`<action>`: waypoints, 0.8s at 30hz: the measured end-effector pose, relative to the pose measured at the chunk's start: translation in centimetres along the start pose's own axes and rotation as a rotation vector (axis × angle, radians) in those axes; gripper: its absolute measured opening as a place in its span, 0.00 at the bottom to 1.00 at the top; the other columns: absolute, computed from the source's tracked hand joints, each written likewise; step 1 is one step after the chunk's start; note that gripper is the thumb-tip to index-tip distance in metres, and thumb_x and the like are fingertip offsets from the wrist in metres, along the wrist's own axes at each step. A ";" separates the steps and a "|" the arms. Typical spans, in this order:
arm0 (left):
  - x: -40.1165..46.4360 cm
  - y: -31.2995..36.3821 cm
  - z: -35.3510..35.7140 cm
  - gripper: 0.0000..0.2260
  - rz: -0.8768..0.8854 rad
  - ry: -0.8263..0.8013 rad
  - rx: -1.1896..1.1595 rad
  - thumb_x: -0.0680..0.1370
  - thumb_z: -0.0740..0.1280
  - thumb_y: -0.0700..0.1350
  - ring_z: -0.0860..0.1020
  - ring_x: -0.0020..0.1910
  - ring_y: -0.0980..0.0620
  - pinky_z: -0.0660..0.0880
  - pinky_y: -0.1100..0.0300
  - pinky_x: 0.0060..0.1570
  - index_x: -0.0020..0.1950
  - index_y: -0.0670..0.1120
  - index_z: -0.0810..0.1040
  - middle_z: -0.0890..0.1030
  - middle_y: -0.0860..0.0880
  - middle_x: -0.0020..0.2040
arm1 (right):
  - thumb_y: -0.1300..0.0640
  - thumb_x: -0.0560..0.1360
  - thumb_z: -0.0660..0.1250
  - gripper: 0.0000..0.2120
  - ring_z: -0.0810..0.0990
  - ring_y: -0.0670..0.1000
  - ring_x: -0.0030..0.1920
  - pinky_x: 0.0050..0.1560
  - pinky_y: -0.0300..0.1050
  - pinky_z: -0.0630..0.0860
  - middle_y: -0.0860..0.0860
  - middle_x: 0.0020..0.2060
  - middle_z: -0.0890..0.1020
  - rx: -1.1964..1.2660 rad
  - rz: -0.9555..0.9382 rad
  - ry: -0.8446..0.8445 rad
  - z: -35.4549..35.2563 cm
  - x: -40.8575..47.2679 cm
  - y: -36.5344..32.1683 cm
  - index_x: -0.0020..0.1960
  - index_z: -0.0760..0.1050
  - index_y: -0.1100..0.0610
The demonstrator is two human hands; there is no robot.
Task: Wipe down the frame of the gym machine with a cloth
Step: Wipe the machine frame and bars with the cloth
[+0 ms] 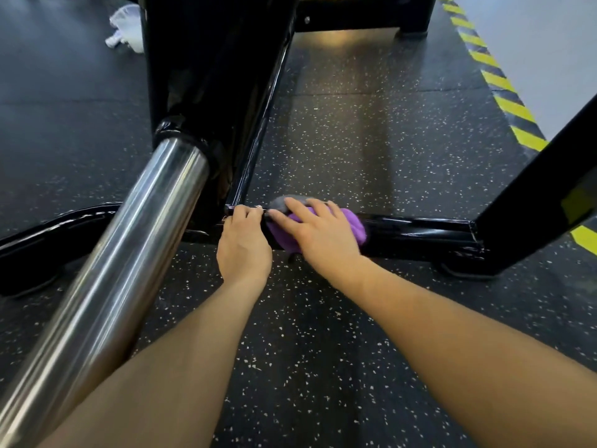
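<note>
With right hand (pixel 318 232) fingers flat on the cloth (pixel 353 223) and left hand (pixel 244 242) curled gripping the base bar (pixel 420 231), we should press firmly, wiping away from the joint.

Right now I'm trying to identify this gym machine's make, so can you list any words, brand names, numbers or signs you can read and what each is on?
No text can be read in this view.
Yellow sticker on the black slanted frame post: no print can be made out.
Black floor-level frame bar beside the purple cloth: only reflections, no lettering.
Yellow-and-black striped floor tape: a hazard pattern, no words.
</note>
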State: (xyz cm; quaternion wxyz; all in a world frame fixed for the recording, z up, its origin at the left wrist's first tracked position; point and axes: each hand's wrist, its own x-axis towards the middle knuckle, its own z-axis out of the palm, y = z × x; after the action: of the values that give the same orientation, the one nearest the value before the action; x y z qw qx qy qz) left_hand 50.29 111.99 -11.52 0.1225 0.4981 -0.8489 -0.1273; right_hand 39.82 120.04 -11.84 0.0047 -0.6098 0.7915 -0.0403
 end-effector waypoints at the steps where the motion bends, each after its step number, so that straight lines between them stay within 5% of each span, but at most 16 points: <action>1: -0.1 0.2 -0.1 0.14 -0.021 0.001 -0.006 0.79 0.60 0.40 0.70 0.59 0.48 0.68 0.54 0.46 0.63 0.48 0.74 0.71 0.50 0.61 | 0.53 0.78 0.59 0.28 0.63 0.60 0.70 0.69 0.59 0.59 0.49 0.74 0.61 0.008 -0.001 -0.003 -0.4 0.8 -0.7 0.76 0.55 0.43; 5: -0.5 1.1 -0.3 0.16 -0.089 0.002 -0.006 0.79 0.61 0.38 0.69 0.61 0.48 0.70 0.52 0.50 0.66 0.48 0.72 0.69 0.50 0.63 | 0.59 0.77 0.56 0.28 0.65 0.60 0.70 0.69 0.56 0.62 0.50 0.74 0.63 -0.012 -0.077 -0.003 0.2 -1.6 2.1 0.75 0.59 0.43; 9: -0.5 1.4 -0.4 0.19 -0.075 0.030 0.004 0.76 0.63 0.32 0.71 0.58 0.48 0.71 0.53 0.49 0.65 0.46 0.72 0.71 0.49 0.62 | 0.61 0.69 0.50 0.30 0.75 0.63 0.63 0.64 0.63 0.70 0.52 0.67 0.74 -0.045 0.073 0.145 1.3 -6.2 5.9 0.68 0.72 0.46; 13: -0.2 1.2 -0.3 0.18 -0.071 0.006 0.033 0.75 0.63 0.33 0.71 0.58 0.46 0.72 0.51 0.50 0.64 0.46 0.72 0.70 0.48 0.62 | 0.60 0.78 0.56 0.27 0.61 0.63 0.72 0.72 0.65 0.51 0.52 0.74 0.62 0.064 0.179 0.052 0.7 -2.3 0.8 0.75 0.59 0.44; 20: -1.1 2.2 -0.8 0.21 -0.122 -0.051 -0.055 0.76 0.62 0.36 0.72 0.61 0.46 0.70 0.52 0.58 0.68 0.48 0.71 0.68 0.50 0.66 | 0.55 0.81 0.54 0.28 0.51 0.58 0.76 0.74 0.59 0.48 0.48 0.78 0.49 -0.046 -0.094 -0.023 0.5 -1.7 2.1 0.76 0.48 0.38; 24: -3.3 4.5 1.2 0.24 0.132 -0.011 -0.058 0.74 0.64 0.37 0.69 0.65 0.48 0.66 0.53 0.65 0.71 0.48 0.68 0.67 0.50 0.68 | 0.55 0.74 0.54 0.25 0.73 0.62 0.66 0.65 0.62 0.67 0.51 0.70 0.71 -0.057 -0.031 0.112 0.7 -5.0 5.3 0.69 0.69 0.41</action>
State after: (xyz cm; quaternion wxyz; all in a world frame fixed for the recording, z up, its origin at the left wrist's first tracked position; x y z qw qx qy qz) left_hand 47.80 117.14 -11.37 0.1403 0.4365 -0.8766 -0.1460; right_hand 36.04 126.11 -13.15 -0.0577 -0.6185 0.7819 -0.0520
